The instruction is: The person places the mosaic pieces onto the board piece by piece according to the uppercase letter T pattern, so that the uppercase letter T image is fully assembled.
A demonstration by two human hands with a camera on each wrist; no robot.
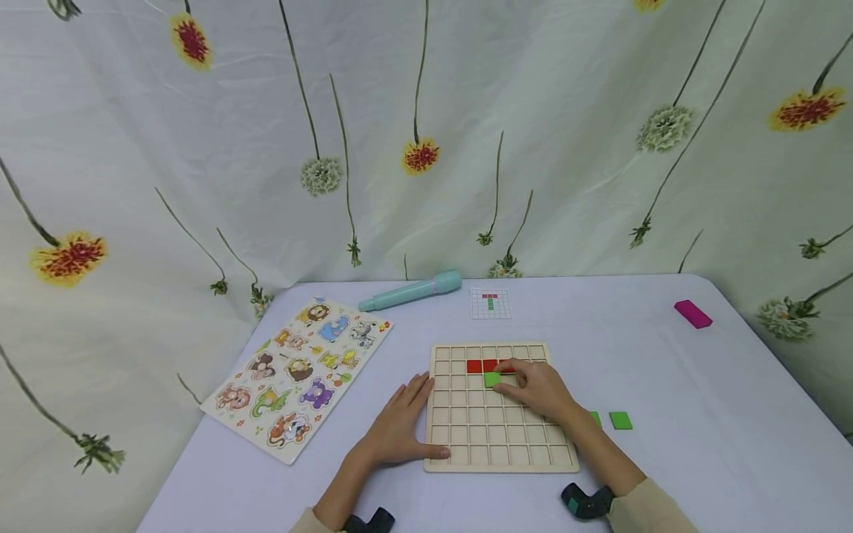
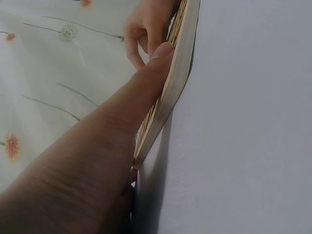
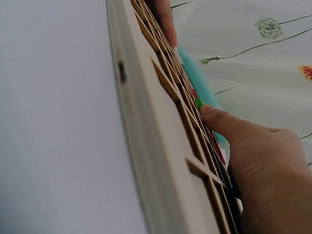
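A wooden grid board (image 1: 501,468) lies flat on the table. Several red square tiles (image 1: 474,366) sit side by side in its second row, the rightmost partly hidden by fingers. My right hand (image 1: 543,392) pinches a green square tile (image 1: 491,380) between thumb and forefinger, at the cell just below the middle red one. In the right wrist view the thumb (image 3: 214,117) meets the edge of the green tile (image 3: 199,103). With fingers straight, my left hand (image 1: 397,423) rests along the board's left edge, its thumb (image 2: 158,61) over the near left corner.
Two more green tiles (image 1: 620,420) lie right of the board, one partly behind the forearm. Behind it is a small pattern card (image 1: 503,305) with a red and green T. A teal pen-shaped object (image 1: 409,294), an animal puzzle board (image 1: 276,403) and a magenta block (image 1: 693,314) lie around.
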